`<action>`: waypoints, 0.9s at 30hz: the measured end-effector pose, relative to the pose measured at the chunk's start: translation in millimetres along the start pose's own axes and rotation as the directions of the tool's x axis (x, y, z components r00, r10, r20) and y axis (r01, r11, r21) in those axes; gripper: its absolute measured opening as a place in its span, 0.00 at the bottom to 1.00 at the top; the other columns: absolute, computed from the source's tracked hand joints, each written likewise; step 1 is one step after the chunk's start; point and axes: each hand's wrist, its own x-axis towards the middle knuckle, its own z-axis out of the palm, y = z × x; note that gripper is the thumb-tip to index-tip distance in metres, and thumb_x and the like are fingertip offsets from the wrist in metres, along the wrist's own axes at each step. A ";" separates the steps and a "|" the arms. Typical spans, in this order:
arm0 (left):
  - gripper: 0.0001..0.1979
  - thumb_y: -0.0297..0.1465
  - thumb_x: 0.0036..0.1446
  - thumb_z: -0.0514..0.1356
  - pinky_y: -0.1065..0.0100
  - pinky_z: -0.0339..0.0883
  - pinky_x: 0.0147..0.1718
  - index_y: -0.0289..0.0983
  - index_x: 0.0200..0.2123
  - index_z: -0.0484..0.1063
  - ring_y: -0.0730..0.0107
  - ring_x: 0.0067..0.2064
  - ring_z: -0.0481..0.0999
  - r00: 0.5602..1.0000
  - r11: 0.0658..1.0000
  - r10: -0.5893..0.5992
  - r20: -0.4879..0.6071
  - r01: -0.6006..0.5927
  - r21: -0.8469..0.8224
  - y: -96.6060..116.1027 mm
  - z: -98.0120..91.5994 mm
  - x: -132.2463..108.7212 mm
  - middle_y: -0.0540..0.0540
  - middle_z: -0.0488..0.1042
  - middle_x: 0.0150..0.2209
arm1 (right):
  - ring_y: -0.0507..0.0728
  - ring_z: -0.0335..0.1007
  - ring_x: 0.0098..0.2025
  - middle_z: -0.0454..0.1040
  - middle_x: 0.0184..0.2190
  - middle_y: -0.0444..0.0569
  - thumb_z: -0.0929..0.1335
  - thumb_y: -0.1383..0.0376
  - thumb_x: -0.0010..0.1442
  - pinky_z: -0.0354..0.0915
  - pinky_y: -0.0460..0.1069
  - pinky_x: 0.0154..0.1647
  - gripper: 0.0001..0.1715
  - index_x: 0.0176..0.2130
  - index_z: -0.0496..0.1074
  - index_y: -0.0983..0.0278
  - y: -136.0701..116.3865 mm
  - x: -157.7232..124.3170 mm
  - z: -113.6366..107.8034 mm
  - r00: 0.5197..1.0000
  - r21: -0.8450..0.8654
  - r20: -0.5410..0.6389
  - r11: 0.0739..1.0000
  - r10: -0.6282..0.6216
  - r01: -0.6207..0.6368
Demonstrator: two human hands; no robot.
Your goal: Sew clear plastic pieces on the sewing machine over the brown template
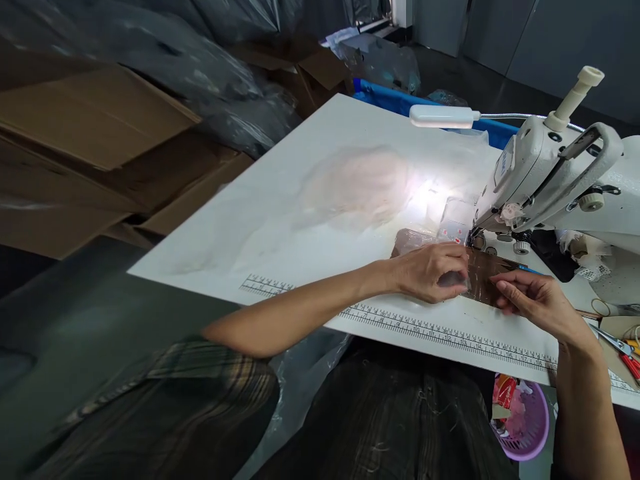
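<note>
A thin brown glossy piece of material (pixel 483 275) lies flat under the head of a white sewing machine (pixel 545 173). My left hand (pixel 431 272) is closed at its left edge, thumb and fingers bent round in a pinch. At the right end, my right hand (pixel 535 300) pinches the same piece between thumb and fingers. More of a crumpled, shiny brown wrap (pixel 413 239) shows behind my left hand. A clear piece with small red marks (pixel 453 223) lies by the needle area, which is partly hidden by the machine head.
Printed ruler markings (pixel 420 330) run along the front of the white table (pixel 260 227). A lit lamp (pixel 443 117) shines beside the machine. Scissors (pixel 617 343) lie at the right. Below stands a purple basket (pixel 537 427) with scraps. Cardboard boxes (pixel 90 113) are at the left.
</note>
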 end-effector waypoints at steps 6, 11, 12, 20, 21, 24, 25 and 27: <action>0.05 0.29 0.61 0.60 0.64 0.72 0.45 0.37 0.32 0.74 0.66 0.42 0.75 0.997 0.997 -0.022 0.074 0.027 -0.075 -8.4 0.3 -0.6 0.43 0.75 0.38 | 0.52 0.67 0.25 0.74 0.26 0.48 0.69 0.43 0.56 0.65 0.47 0.25 0.32 0.45 0.77 0.67 2.3 2.5 6.5 0.987 -0.198 -0.066 0.971 -0.149 0.133; 0.08 0.31 0.65 0.58 0.67 0.72 0.42 0.36 0.34 0.75 0.70 0.39 0.76 0.994 0.972 -0.096 0.059 0.106 -0.210 -6.0 -6.1 3.0 0.45 0.77 0.36 | 0.52 0.68 0.28 0.73 0.29 0.47 0.71 0.56 0.56 0.65 0.48 0.27 0.29 0.53 0.71 0.66 1.5 15.3 18.6 0.957 -0.300 0.055 0.909 -0.286 0.289; 0.08 0.31 0.65 0.58 0.67 0.71 0.42 0.35 0.35 0.75 0.70 0.39 0.76 0.994 0.970 -0.096 0.056 0.106 -0.221 -5.7 -6.8 3.1 0.44 0.77 0.36 | 0.53 0.68 0.28 0.73 0.29 0.46 0.71 0.57 0.56 0.64 0.48 0.27 0.27 0.53 0.71 0.66 0.2 17.3 19.0 0.953 -0.320 0.078 0.898 -0.293 0.302; 0.05 0.29 0.60 0.62 0.66 0.70 0.45 0.38 0.32 0.79 0.68 0.44 0.75 0.994 0.983 -0.010 0.106 0.029 -0.179 -12.1 -1.8 -2.2 0.44 0.74 0.41 | 0.52 0.68 0.30 0.76 0.34 0.48 0.65 0.60 0.62 0.65 0.49 0.31 0.13 0.40 0.77 0.61 -5.2 27.3 10.5 0.922 -0.423 0.119 0.821 -0.369 0.384; 0.05 0.30 0.60 0.63 0.65 0.70 0.46 0.38 0.32 0.79 0.68 0.44 0.74 0.994 0.984 -0.021 0.109 0.040 -0.174 -12.4 -1.3 -2.3 0.44 0.74 0.41 | 0.53 0.69 0.31 0.76 0.34 0.48 0.66 0.61 0.61 0.65 0.49 0.32 0.12 0.40 0.78 0.61 -4.0 28.3 11.2 0.910 -0.429 0.128 0.805 -0.394 0.409; 0.04 0.30 0.59 0.64 0.65 0.69 0.47 0.39 0.32 0.79 0.68 0.45 0.74 0.990 0.979 -0.062 0.130 0.086 -0.183 -12.2 -1.4 -1.7 0.45 0.74 0.41 | 0.54 0.71 0.34 0.77 0.35 0.49 0.67 0.64 0.61 0.66 0.50 0.35 0.10 0.39 0.78 0.61 0.1 30.5 14.6 0.880 -0.441 0.160 0.765 -0.448 0.470; 0.04 0.30 0.59 0.64 0.65 0.69 0.46 0.39 0.32 0.79 0.68 0.45 0.74 0.988 0.977 -0.070 0.139 0.096 -0.190 -11.9 -1.7 -1.3 0.45 0.74 0.41 | 0.54 0.71 0.34 0.76 0.35 0.49 0.67 0.64 0.61 0.66 0.50 0.36 0.10 0.39 0.78 0.62 1.0 30.9 15.6 0.872 -0.446 0.162 0.754 -0.461 0.482; 0.04 0.30 0.59 0.64 0.66 0.69 0.46 0.38 0.32 0.79 0.68 0.45 0.74 0.986 0.974 -0.079 0.147 0.108 -0.199 -11.2 -2.5 -0.6 0.45 0.73 0.41 | 0.54 0.71 0.35 0.76 0.33 0.49 0.66 0.64 0.62 0.66 0.50 0.37 0.09 0.38 0.77 0.62 2.0 31.5 17.3 0.862 -0.461 0.157 0.737 -0.481 0.495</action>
